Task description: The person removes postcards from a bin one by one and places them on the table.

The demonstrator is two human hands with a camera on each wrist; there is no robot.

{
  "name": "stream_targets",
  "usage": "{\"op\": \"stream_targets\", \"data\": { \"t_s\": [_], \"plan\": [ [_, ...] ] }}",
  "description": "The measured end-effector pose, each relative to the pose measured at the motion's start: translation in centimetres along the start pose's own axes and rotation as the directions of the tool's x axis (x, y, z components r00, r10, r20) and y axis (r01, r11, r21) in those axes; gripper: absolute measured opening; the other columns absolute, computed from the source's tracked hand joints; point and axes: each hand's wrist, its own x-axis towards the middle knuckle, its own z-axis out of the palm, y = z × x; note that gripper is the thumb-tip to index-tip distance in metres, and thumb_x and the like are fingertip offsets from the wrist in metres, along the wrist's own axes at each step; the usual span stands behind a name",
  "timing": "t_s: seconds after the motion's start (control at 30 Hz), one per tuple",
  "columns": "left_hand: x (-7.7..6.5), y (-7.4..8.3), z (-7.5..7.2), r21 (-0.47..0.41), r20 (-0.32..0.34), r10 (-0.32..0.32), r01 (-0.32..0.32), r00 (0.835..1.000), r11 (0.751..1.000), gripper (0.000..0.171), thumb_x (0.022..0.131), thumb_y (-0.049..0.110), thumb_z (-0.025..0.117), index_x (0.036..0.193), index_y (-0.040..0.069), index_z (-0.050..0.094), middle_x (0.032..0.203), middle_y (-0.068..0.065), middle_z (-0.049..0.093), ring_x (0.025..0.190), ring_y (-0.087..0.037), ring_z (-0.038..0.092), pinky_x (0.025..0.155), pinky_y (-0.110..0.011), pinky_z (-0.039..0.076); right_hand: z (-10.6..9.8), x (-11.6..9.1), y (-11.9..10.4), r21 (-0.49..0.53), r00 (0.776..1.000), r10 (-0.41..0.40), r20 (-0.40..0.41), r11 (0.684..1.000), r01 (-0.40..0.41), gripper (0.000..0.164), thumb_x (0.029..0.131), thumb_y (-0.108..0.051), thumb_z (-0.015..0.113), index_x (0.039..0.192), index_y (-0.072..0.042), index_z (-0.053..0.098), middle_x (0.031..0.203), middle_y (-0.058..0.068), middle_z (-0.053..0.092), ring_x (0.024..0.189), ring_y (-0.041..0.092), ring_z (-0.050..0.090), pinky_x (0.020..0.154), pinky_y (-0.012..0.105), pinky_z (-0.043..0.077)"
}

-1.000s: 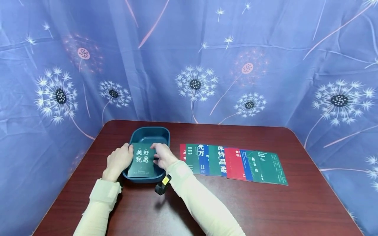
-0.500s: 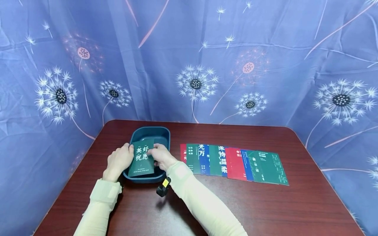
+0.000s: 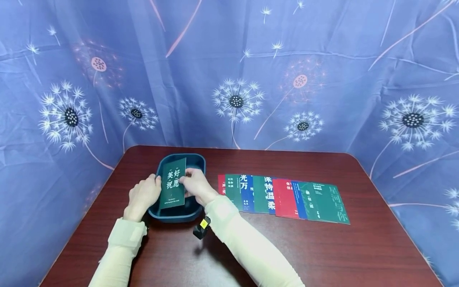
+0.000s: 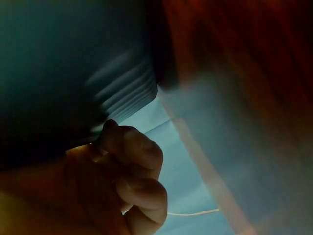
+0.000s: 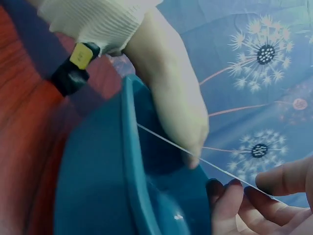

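A green card (image 3: 173, 187) with white lettering stands tilted over the dark teal plastic basin (image 3: 173, 219), its right side raised. My right hand (image 3: 197, 186) pinches the card's right edge between thumb and fingers; the right wrist view shows the card (image 5: 215, 166) nearly edge-on. On the basin's left side, my left hand (image 3: 143, 196) grips the rim. Curled fingers (image 4: 139, 152) show against the ribbed outside of the basin (image 4: 58, 58) in the dim left wrist view. Part of the basin's inside is hidden behind the card.
Right of the basin, a row of overlapping green, blue and red cards (image 3: 287, 197) lies on the dark red wooden table (image 3: 305, 255). A blue curtain (image 3: 201, 99) printed with dandelions hangs behind the table and along its sides.
The green card has gone from lying nearly flat over the basin to tilting up, its right edge rising with my right hand. My left hand has stayed at the rim.
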Motion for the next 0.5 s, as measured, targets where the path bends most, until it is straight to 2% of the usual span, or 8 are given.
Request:
{"op": "stream_targets", "data": {
  "t_s": [0.2, 0.5],
  "plan": [
    [-0.1, 0.0, -0.1, 0.007, 0.003, -0.004, 0.004, 1.0, 1.0, 0.046, 0.105, 0.036, 0.028, 0.119, 0.0, 0.053, 0.107, -0.034, 0.059, 0.093, -0.05, 0.058, 0.07, -0.06, 0.044, -1.5, -0.6, -0.8, -0.003, 0.999, -0.022, -0.028, 1.0, 0.022, 0.015, 0.094, 0.0, 0.057, 0.106, -0.001, 0.066, 0.086, 0.01, 0.067, 0.063, 0.018, 0.066, 0.06, 0.038, 0.057],
    [0.1, 0.1, 0.1, 0.006, 0.018, 0.002, -0.002, 1.0, 1.0, 0.047, 0.105, 0.035, 0.029, 0.124, -0.001, 0.052, 0.109, -0.034, 0.059, 0.094, -0.051, 0.058, 0.071, -0.06, 0.044, -3.3, -1.4, -1.6, 0.006, 0.997, -0.064, -0.037, 0.998, 0.065, 0.016, 0.093, 0.0, 0.055, 0.104, -0.001, 0.067, 0.084, 0.01, 0.071, 0.069, 0.019, 0.069, 0.06, 0.037, 0.057]
  ]
}}
